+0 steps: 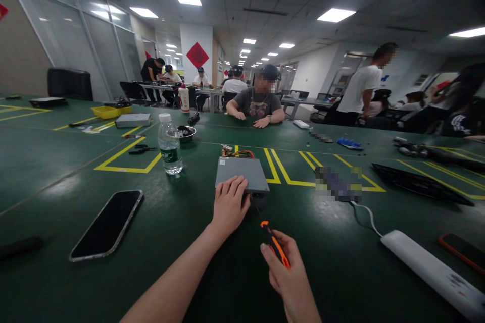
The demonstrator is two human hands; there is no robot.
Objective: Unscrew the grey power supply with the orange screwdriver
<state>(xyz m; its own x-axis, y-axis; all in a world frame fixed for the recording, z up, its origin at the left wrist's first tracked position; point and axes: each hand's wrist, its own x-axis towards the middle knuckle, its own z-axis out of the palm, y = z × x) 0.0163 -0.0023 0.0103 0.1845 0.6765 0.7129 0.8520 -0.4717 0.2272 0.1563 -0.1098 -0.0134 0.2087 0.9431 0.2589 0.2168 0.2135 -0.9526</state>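
A grey computer power supply [246,169] lies on the green table in front of me, its bundle of coloured cables [238,153] at the far side. My left hand [230,204] rests on its near left part, fingers on the top face and the thumb side by the near edge. My right hand [286,262] is closed around the orange and black handle of a screwdriver [276,245]. Its thin shaft points up and left at the near side of the power supply; whether the tip touches it I cannot tell.
Left of the power supply stand a water bottle [170,149] and a metal bowl [186,133]; nearer lies a phone [108,224]. To the right are a white power strip [432,267] with its cable and a black panel [420,181]. A person [257,101] sits across the table.
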